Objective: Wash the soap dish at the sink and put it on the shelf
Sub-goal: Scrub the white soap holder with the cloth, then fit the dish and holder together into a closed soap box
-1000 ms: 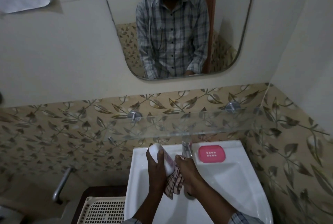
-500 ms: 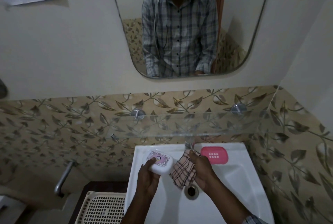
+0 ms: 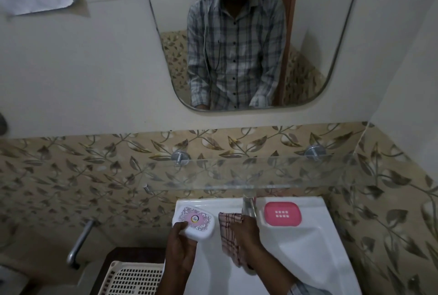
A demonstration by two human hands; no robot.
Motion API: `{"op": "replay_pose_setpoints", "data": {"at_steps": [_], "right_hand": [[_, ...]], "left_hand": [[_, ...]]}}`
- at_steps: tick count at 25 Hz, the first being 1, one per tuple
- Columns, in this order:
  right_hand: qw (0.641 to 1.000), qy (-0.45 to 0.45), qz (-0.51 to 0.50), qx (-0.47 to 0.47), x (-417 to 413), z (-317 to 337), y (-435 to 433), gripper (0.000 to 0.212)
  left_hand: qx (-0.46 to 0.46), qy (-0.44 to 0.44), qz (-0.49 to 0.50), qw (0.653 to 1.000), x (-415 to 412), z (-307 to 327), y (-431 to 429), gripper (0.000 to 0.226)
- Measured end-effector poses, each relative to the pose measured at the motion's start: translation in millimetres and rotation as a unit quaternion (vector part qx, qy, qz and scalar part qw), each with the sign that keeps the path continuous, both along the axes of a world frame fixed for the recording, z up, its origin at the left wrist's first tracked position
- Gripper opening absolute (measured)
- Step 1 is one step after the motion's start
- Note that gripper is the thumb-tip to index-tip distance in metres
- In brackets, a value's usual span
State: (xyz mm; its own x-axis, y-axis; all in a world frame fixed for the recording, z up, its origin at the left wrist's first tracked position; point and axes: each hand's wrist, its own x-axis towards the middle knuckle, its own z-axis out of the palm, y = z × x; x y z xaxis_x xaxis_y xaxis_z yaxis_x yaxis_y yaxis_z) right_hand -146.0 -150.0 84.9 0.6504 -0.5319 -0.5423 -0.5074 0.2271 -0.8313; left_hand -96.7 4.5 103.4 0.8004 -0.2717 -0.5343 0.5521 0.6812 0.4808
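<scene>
- The left hand (image 3: 181,247) grips a white oval plastic soap dish (image 3: 196,222) with a pink floral pattern on its top. The thumb lies on the near edge and the fingers are curled underneath.
- The soap dish is level and face up over the back left corner of a white ceramic sink (image 3: 308,254). Whether it touches the rim cannot be told. It is below the shelf, not on it.
- The right hand (image 3: 247,233) is just beside the left, apart from it, and clutches a red-and-cream checked cloth (image 3: 228,235). The cloth hangs down into the basin.
- A chrome tap (image 3: 247,205) stands at the back of the sink, just behind the right hand.
- A pink rectangular plastic tray (image 3: 282,213) with two rows of small holes lies on the sink rim to the right of the tap.
- A clear glass shelf (image 3: 237,173) runs along the wall above the sink, held by two round metal brackets (image 3: 180,156).
- Behind the shelf are beige wall tiles (image 3: 71,171) with a leaf pattern.
- Above them a rounded mirror (image 3: 315,33) reflects a person in a checked shirt.
- To the left of the sink sits a cream plastic perforated basket (image 3: 132,280), and beyond it a metal bar (image 3: 78,245) on the wall.
</scene>
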Motion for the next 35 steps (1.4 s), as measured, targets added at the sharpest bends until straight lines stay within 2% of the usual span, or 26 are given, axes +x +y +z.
{"op": "replay_pose_setpoints", "data": {"at_steps": [2, 3, 5, 7, 9, 11, 12, 14, 16, 18, 19, 21, 23, 25, 27, 29, 31, 34, 35], "right_hand": [[0.980, -0.040, -0.069, 0.184, 21.9, 5.7, 10.1, 0.020], [0.969, -0.068, -0.098, 0.216, 34.5, 2.6, 11.2, 0.020], [0.960, -0.090, -0.146, 0.220, 56.9, -9.8, 12.0, 0.024], [0.967, -0.060, -0.128, 0.211, 67.1, -31.7, 9.6, 0.036], [0.987, -0.015, -0.071, 0.145, 55.3, -33.7, 5.9, 0.025], [0.997, -0.014, 0.012, 0.069, 33.9, -23.7, 1.0, 0.006], [0.996, -0.037, 0.058, 0.053, 22.7, -18.1, -3.6, 0.012], [0.981, -0.086, 0.156, 0.075, 0.5, -0.6, -11.9, 0.017], [0.975, -0.122, 0.171, 0.064, -11.5, 8.8, -20.8, 0.016], [0.979, -0.148, 0.127, -0.060, -15.3, 7.5, -27.3, 0.030], [0.971, -0.153, 0.117, -0.143, -17.6, 9.7, -27.8, 0.033], [0.928, -0.180, 0.152, -0.290, -24.7, 12.0, -20.9, 0.035], [0.888, -0.202, 0.229, -0.343, -35.2, 10.6, -12.5, 0.040], [0.869, -0.218, 0.247, -0.370, -42.5, 3.4, -14.2, 0.043], [0.867, -0.237, 0.159, -0.410, -45.1, -5.6, -23.1, 0.028], [0.879, -0.236, -0.023, -0.413, -45.1, -12.6, -36.9, 0.006], [0.906, -0.148, -0.186, -0.351, -41.1, -28.0, -56.5, 0.018], [0.943, 0.024, -0.252, -0.218, -26.0, -71.5, -92.4, 0.013], [0.947, 0.074, -0.274, -0.149, -20.0, -83.6, -98.5, 0.033]], "left_hand": [[-0.002, 0.008, 0.006, 1.000, -2.5, 1.0, 4.0, 0.028], [-0.003, 0.002, 0.007, 1.000, -4.3, 1.3, 4.9, 0.032], [-0.005, -0.008, -0.007, 1.000, -7.8, -2.0, 6.3, 0.050], [-0.003, 0.001, -0.007, 1.000, -12.0, -8.0, 5.0, 0.038], [0.007, 0.007, -0.008, 1.000, -17.2, -10.3, 2.7, 0.036], [0.031, 0.008, -0.010, 0.999, -18.7, -17.8, 0.2, 0.059], [0.041, -0.003, -0.019, 0.999, -19.0, -21.2, -2.9, 0.074], [0.040, -0.036, -0.049, 0.997, -18.1, -22.0, -13.3, 0.087], [0.073, -0.053, -0.077, 0.993, -13.1, -24.8, -28.5, 0.086], [0.147, -0.067, -0.108, 0.981, -8.5, -25.2, -44.0, 0.067], [0.168, -0.079, -0.125, 0.975, -9.0, -25.5, -51.1, 0.058], [0.197, -0.093, -0.164, 0.962, -12.3, -23.7, -57.5, 0.057], [0.193, -0.099, -0.177, 0.960, -16.0, -23.1, -56.5, 0.059], [0.189, -0.100, -0.172, 0.962, -13.9, -24.1, -50.2, 0.061], [0.187, -0.091, -0.169, 0.963, -7.4, -26.6, -45.3, 0.054], [0.188, -0.082, -0.159, 0.966, -4.5, -28.5, -40.4, 0.043], [0.185, -0.074, -0.155, 0.968, -2.6, -28.1, -36.0, 0.040], [0.183, -0.080, -0.155, 0.968, -1.9, -27.4, -34.4, 0.042], [0.186, -0.082, -0.155, 0.967, -2.4, -26.5, -34.5, 0.043]]}}
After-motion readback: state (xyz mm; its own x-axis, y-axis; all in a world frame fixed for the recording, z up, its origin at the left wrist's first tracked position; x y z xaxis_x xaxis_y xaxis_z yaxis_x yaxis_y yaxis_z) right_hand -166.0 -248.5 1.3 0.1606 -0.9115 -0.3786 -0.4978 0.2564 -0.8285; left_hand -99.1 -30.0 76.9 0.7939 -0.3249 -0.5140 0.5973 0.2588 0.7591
